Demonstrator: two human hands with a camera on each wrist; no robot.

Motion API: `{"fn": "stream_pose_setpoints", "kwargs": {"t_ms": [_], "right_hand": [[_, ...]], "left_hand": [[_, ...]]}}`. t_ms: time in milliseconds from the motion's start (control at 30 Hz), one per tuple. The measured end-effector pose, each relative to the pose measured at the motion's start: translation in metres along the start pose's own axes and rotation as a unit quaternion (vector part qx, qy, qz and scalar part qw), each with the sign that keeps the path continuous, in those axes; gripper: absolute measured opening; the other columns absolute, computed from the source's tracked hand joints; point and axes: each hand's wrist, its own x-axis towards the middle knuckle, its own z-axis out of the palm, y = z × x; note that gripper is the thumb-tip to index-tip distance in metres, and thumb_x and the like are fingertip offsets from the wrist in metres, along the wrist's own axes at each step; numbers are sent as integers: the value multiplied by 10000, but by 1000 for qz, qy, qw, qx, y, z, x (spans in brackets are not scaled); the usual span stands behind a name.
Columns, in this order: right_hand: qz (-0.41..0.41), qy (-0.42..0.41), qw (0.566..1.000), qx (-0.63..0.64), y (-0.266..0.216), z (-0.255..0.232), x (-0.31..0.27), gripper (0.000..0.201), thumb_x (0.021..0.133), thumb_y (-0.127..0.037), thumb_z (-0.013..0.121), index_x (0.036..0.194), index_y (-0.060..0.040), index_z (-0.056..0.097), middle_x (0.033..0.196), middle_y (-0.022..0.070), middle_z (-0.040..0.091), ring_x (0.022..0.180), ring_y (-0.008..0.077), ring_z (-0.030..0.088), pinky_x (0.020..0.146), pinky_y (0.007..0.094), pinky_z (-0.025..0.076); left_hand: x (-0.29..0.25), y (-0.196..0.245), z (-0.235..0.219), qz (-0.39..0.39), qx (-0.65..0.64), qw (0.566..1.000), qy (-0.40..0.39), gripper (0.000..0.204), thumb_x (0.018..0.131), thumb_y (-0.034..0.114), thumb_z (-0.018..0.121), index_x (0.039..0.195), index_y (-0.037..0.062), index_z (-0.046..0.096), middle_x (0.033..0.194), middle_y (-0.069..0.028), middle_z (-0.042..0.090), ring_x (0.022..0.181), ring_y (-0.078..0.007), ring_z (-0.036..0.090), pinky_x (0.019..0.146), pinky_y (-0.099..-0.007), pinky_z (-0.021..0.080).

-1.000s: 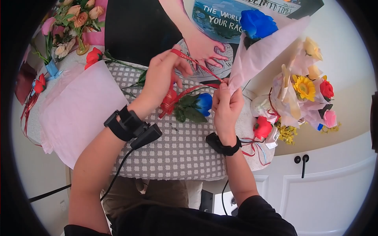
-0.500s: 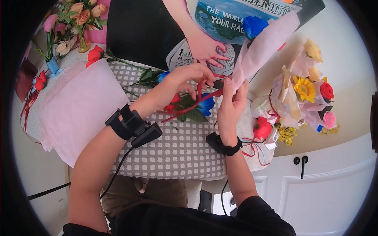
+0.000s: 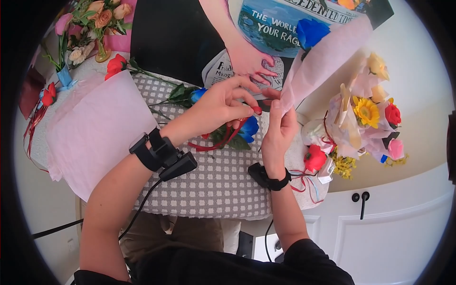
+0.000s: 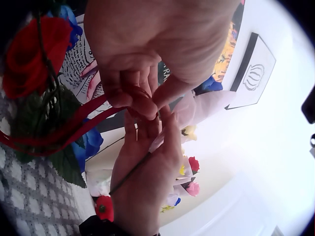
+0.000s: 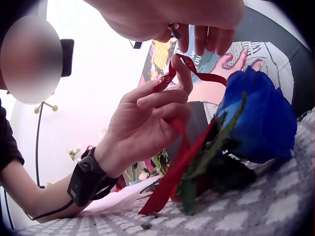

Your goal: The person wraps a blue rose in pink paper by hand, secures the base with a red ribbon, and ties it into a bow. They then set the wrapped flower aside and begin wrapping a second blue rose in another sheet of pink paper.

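My right hand (image 3: 279,137) grips the narrow lower end of a pale pink paper wrap (image 3: 332,59), which tilts up to the right with a blue rose (image 3: 313,32) at its top. A green stem (image 4: 129,174) crosses my right palm in the left wrist view. Just left of it, my left hand (image 3: 225,105) pinches a red printed ribbon (image 5: 167,184), looped at the fingers with tails hanging down. Below the hands, another blue rose (image 5: 258,118) lies on the checked cloth, beside a red rose (image 4: 37,56) partly behind the ribbon.
A pink paper sheet (image 3: 97,128) covers the left of the checked cloth (image 3: 209,190). Another red rose (image 3: 115,66) lies behind it. Wrapped flowers (image 3: 365,111) stand at the right, vases of flowers (image 3: 102,50) at the back left. A painted board (image 3: 175,42) stands behind.
A second ago the ribbon was stretched between both hands. My left hand has moved right, close to my right hand, and the ribbon hangs slack. The right hand keeps hold of the wrap.
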Motion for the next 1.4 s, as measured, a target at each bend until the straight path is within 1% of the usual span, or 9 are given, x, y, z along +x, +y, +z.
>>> {"fn": "stream_pose_setpoints", "kwargs": {"t_ms": [167, 433, 600, 700, 767, 867, 933, 1167, 1400], "right_hand": [[52, -45, 997, 24, 5, 2, -3, 273, 1081, -163, 516, 1286, -3, 599, 944, 2, 627, 807, 39, 535, 695, 214, 425], [116, -48, 991, 35, -3, 0, -6, 258, 1085, -209, 520, 1220, -14, 622, 715, -30, 533, 614, 37, 491, 562, 226, 408], [-11, 59, 997, 56, 9, -5, -5, 267, 1089, -224, 506, 1035, 10, 623, 763, 16, 554, 695, 76, 536, 640, 251, 435], [-84, 22, 996, 26, 13, -14, -2, 274, 1090, -204, 491, 983, 21, 606, 934, 72, 593, 806, 104, 568, 721, 273, 449], [-109, 3, 994, -16, 9, -13, -1, 268, 1090, -191, 487, 987, 26, 605, 1000, 87, 604, 830, 108, 572, 741, 277, 453], [-105, -70, 992, -30, 1, -7, -2, 247, 1087, -176, 492, 1002, 28, 602, 1104, 114, 614, 826, 114, 570, 757, 281, 462], [15, -128, 989, 75, -4, -2, -5, 219, 1085, -161, 493, 1028, 23, 599, 1137, 130, 623, 823, 117, 571, 756, 283, 473], [-5, -81, 996, 41, 7, -4, -4, 280, 1110, -226, 453, 1055, 17, 582, 897, 48, 620, 747, 104, 578, 659, 252, 474], [50, -86, 993, 70, -4, 1, -7, 352, 1127, -287, 397, 1125, 15, 579, 815, 26, 584, 622, 85, 546, 580, 238, 457]], "left_hand": [[4, -5, 4, 66, 28, 997, 0, 309, 954, 60, 670, 1248, 39, 577, 977, 1, 678, 760, -28, 573, 650, -184, 428], [7, -13, -8, 39, 65, 996, 54, 161, 980, 119, 661, 1112, 27, 654, 873, 14, 668, 746, -30, 581, 639, -185, 424], [1, -4, -6, -23, 111, 994, -10, 144, 1000, 127, 626, 1088, 20, 664, 800, -2, 664, 712, -43, 585, 634, -205, 445], [1, -5, 1, -69, 120, 990, -27, 182, 1009, 109, 587, 1152, 11, 642, 766, -18, 659, 707, -63, 601, 638, -212, 456], [2, -11, 7, 52, 59, 997, 24, 190, 1016, 96, 558, 1188, 20, 589, 772, -26, 662, 685, -65, 587, 612, -207, 433], [2, -9, 9, 63, 44, 996, 43, 133, 1009, 95, 547, 1130, 42, 532, 765, -29, 658, 664, -55, 557, 593, -197, 401], [3, -11, 4, 55, 22, 998, 24, 97, 1005, 95, 548, 1085, 56, 509, 763, -29, 656, 648, -57, 544, 584, -199, 396], [-3, -2, 1, -17, 13, 1000, -18, 86, 1000, 90, 547, 1038, 74, 471, 760, -26, 643, 593, -60, 515, 541, -210, 368], [1, -12, 4, 51, 44, 997, -23, 102, 990, 64, 578, 1015, 58, 480, 765, -29, 646, 699, -71, 588, 592, -217, 405]]}}
